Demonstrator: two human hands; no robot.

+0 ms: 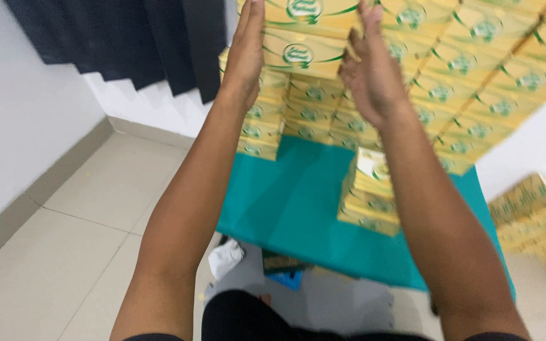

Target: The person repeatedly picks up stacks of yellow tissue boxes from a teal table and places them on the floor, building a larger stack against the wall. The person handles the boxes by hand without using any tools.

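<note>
The left hand (246, 53) and right hand (366, 69), both flat and open, are pressing the sides of a yellow box (301, 53) atop the tall stack (475, 63) above the teal sheet (285, 202) (only palm pressure, no curled fingers), so it is risking slipping and toppling neighbours.

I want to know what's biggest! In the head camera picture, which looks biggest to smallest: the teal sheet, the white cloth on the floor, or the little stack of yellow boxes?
1. Teal sheet
2. Little stack of yellow boxes
3. White cloth
</note>
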